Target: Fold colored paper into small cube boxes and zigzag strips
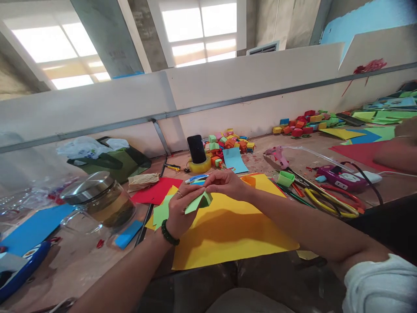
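Observation:
Over a large yellow sheet [234, 239], both my hands meet on a small piece of folded light-green paper [198, 202]. My left hand [182, 204], with a ring and a dark bead bracelet, is closed around the paper from the left. The fingertips of my right hand [228, 184] pinch its upper edge. The paper is bent along a crease and its far side is hidden by my fingers. Left of my left hand lies more light-green paper [160, 213]. An orange paper piece [249, 180] sits just beyond my right wrist.
At left stand a glass teapot [107, 204] and a blue block [128, 234]. A phone [196, 149] leans on a tape roll behind my hands, near heaped paper cubes [228, 143]. Rightward are a pink glue gun [276, 155], scissors [329, 204], a purple power strip [342, 177] and another person's arm [395, 154].

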Tool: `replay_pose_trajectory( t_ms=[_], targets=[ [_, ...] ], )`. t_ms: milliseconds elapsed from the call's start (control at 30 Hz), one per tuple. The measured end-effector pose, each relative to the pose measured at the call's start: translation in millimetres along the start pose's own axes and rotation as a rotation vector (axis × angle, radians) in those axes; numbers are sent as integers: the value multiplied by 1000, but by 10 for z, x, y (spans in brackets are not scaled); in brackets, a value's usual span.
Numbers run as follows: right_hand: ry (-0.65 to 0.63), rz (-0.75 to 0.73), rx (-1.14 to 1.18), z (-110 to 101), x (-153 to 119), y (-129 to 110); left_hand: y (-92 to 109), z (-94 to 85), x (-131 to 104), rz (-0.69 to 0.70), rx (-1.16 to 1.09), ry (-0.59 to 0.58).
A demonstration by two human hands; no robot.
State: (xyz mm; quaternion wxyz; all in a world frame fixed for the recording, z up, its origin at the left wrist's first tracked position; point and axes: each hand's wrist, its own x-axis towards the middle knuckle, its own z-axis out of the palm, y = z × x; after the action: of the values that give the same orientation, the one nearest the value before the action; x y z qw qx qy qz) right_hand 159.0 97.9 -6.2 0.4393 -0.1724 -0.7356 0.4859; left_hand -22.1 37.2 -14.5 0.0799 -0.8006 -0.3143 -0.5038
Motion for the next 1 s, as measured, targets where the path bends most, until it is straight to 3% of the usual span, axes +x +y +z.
replay_pose_trajectory(
  t_ms=[200,300,433,633,800,1000],
  targets=[
    [23,-40,-137,15,-29,-42,-30,20,-24,-44,13,-15],
    [27,-188,-284,47,-77,-107,-75,43,-49,-110,28,-34],
    [24,-355,-608,101,-121,-142,-115,85,-87,-178,64,-148],
    [0,-257,-843,103,-110,-65,-110,114,-17,-381,-89,-299],
    [73,-167,-732,55,-64,14,-154,108,57,-590,-445,-364],
    [33,-166,-673,76,-74,31,-166,125,25,-628,-496,-403]
  ],
)
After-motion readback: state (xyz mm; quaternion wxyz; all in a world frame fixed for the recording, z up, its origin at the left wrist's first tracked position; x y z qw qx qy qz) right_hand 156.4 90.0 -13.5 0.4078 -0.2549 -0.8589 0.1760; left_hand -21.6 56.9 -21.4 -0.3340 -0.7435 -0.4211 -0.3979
